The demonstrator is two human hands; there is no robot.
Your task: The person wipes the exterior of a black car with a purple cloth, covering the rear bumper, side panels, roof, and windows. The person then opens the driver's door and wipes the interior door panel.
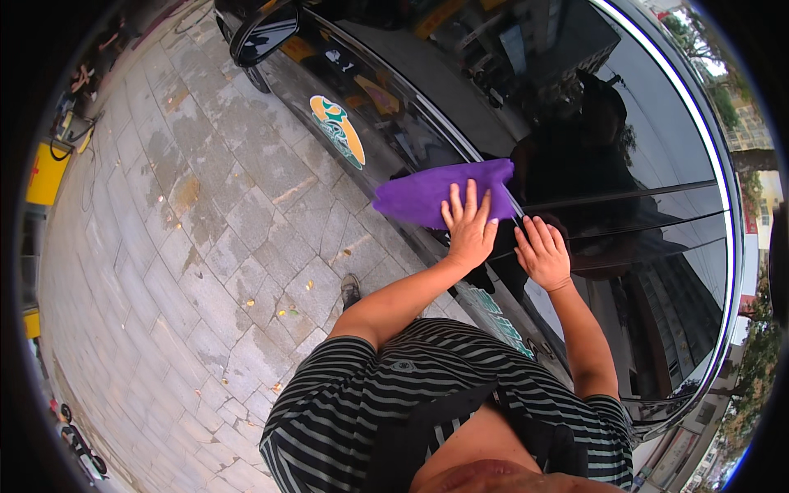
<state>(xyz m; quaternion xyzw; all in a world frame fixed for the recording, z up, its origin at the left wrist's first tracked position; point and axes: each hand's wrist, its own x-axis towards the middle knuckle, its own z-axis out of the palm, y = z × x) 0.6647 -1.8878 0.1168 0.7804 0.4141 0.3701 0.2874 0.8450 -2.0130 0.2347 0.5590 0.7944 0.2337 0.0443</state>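
My left hand lies spread on a purple cloth, pressing it against the side of a black car. The cloth drapes across the bright trim strip below the side window and over the upper door panel. Beside it, my right hand rests flat at the lower edge of the dark window glass, holding nothing. Its fingers lie nearly together and point towards the front of the car. A yellow and green sticker is on the door ahead of the cloth.
The wing mirror juts out at the top. Stone paving with damp patches and fallen leaves runs along the car. A yellow machine with a hose stands at far left. Green lettering marks the door near my body.
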